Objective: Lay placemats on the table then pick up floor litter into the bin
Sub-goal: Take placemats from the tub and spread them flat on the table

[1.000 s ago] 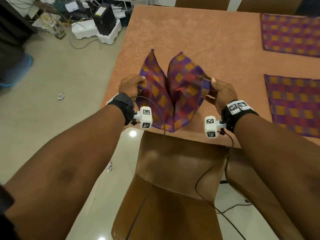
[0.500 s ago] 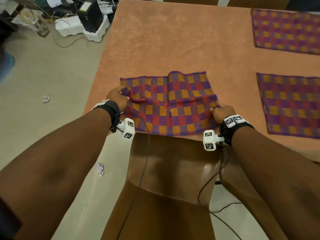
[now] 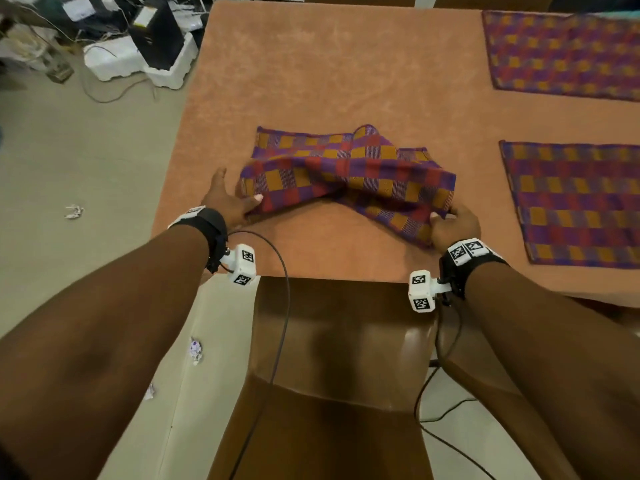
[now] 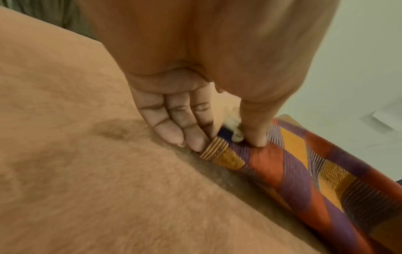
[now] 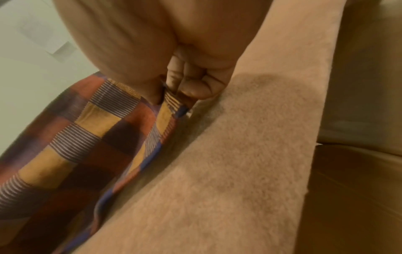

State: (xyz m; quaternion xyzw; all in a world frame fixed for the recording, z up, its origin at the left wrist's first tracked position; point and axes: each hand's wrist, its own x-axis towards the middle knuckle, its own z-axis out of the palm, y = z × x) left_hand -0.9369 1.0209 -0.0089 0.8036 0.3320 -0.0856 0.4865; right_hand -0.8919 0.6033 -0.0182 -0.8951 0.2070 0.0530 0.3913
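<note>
A purple, red and orange checked placemat (image 3: 349,174) lies rumpled on the orange table (image 3: 311,64), its middle bunched up. My left hand (image 3: 242,199) holds its near left corner; in the left wrist view the thumb (image 4: 254,139) pinches the cloth (image 4: 289,168) against the straight fingers (image 4: 193,137). My right hand (image 3: 441,216) pinches the near right corner with curled fingers (image 5: 195,87), the mat (image 5: 87,130) trailing away from it. Crumpled paper litter lies on the floor: one piece (image 3: 73,211) at the left, two (image 3: 195,349) (image 3: 149,392) beside the chair.
Two more checked placemats (image 3: 561,50) (image 3: 575,202) lie flat on the table's right side. A brown chair (image 3: 339,358) stands between me and the table edge. White foam blocks, a black box (image 3: 156,36) and cables clutter the floor at far left. No bin is in view.
The mat was held up in a V, then spread flat at the table's near edge. It now sits farther from the edge, bunched in the middle, with both hands still at its near corners.
</note>
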